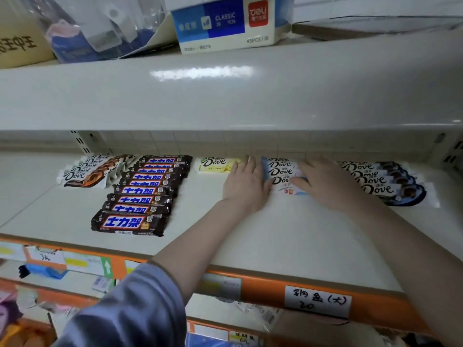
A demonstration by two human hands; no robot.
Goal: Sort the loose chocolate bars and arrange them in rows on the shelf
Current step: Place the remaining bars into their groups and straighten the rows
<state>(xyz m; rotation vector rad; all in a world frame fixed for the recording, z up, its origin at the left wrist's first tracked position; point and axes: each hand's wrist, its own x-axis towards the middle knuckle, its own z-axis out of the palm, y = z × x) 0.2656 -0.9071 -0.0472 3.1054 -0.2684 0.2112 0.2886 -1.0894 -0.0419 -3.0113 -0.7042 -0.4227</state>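
On the white shelf (250, 234) lie rows of chocolate bars. At the far left is a row of white-and-brown Dove bars (82, 171). Beside it runs a long row of dark Snickers bars (140, 194). A single yellow Dove bar (215, 165) lies at the back middle. Between my hands is a short row of white-and-pink Dove bars (281, 175). My left hand (245, 184) presses flat against that row's left edge. My right hand (323, 184) rests flat on its right side. Further right sits a row of white-and-blue Dove bars (383, 182).
An upper shelf (225, 96) overhangs close above, carrying a blue Deli box (225, 21) and plastic packs. The shelf's orange front rail (263, 286) bears price labels and a handwritten tag (317, 300). Lower shelves hold assorted goods.
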